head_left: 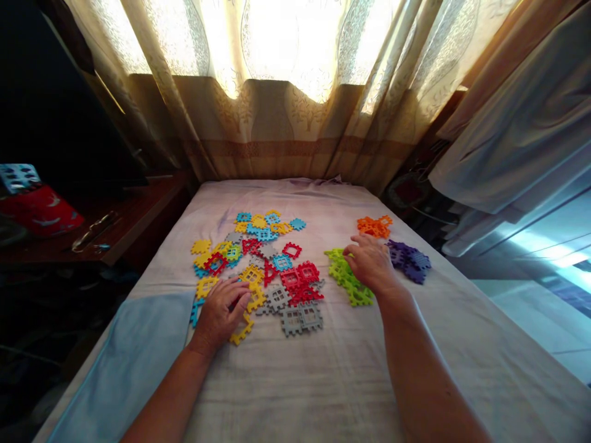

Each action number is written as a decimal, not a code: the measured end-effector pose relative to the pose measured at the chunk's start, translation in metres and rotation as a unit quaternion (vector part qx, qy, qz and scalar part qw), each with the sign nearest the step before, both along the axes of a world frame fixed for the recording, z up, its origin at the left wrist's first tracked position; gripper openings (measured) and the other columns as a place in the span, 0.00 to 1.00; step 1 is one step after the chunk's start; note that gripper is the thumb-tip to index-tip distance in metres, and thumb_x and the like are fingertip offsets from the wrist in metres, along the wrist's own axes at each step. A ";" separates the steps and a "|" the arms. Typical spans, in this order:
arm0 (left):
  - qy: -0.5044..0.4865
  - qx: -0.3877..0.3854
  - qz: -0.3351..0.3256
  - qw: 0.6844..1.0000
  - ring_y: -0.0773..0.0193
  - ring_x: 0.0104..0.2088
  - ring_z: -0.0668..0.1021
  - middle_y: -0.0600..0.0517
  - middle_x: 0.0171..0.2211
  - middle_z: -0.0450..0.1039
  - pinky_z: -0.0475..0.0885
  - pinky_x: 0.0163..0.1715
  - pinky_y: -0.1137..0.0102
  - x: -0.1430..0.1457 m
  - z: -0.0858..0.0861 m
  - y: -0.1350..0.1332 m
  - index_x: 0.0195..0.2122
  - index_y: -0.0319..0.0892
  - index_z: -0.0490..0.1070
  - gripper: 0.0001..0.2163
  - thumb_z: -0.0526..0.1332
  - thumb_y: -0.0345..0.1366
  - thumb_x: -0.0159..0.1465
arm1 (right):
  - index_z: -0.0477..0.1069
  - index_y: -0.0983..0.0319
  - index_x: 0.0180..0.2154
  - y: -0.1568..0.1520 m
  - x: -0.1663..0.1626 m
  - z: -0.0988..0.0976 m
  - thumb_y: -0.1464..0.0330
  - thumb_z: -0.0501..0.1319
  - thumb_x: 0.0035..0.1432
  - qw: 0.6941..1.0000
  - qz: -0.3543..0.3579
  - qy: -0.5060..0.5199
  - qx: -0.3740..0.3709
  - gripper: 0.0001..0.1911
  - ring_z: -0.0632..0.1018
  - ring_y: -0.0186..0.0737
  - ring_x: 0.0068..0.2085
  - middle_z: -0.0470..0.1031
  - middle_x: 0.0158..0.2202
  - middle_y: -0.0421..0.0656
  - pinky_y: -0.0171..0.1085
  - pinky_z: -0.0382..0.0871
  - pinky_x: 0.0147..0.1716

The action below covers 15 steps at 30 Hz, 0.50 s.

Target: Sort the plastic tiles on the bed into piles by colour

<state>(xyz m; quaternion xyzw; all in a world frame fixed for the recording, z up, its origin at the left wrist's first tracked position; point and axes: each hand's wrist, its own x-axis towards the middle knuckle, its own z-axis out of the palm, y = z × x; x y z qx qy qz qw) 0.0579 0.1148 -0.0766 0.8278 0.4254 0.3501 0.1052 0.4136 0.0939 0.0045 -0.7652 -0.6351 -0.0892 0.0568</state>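
Observation:
My left hand point(224, 311) lies on the near left of a mixed spread of plastic interlocking tiles, its fingers stretched over yellow tiles point(252, 275). My right hand point(369, 258) reaches over the edge of a lime green tile pile point(348, 280), fingers apart and slightly bent; nothing shows in them. Just beyond that hand are orange tiles point(375, 226), and purple tiles point(410, 261) lie to its right. Between my hands sit red tiles point(302, 280) and grey tiles point(302, 318). Blue tiles point(265, 234) mixed with yellow ones lie farther back.
The tiles rest on a table with a pale cloth point(341, 381). A light blue cloth point(143, 344) covers its left front. Curtains point(277, 123) hang behind. A wooden cabinet point(152, 209) with a red container point(44, 209) stands left; hanging fabric point(512, 135) is at right.

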 end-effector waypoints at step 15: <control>-0.008 0.009 -0.004 1.000 0.52 0.51 0.78 0.50 0.43 0.81 0.68 0.56 0.49 0.000 -0.001 0.000 0.38 0.48 0.79 0.13 0.55 0.44 0.68 | 0.80 0.59 0.41 0.006 -0.027 -0.005 0.72 0.56 0.62 0.991 0.099 0.044 0.076 0.14 0.70 0.51 0.58 0.75 0.54 0.50 0.49 0.63 0.55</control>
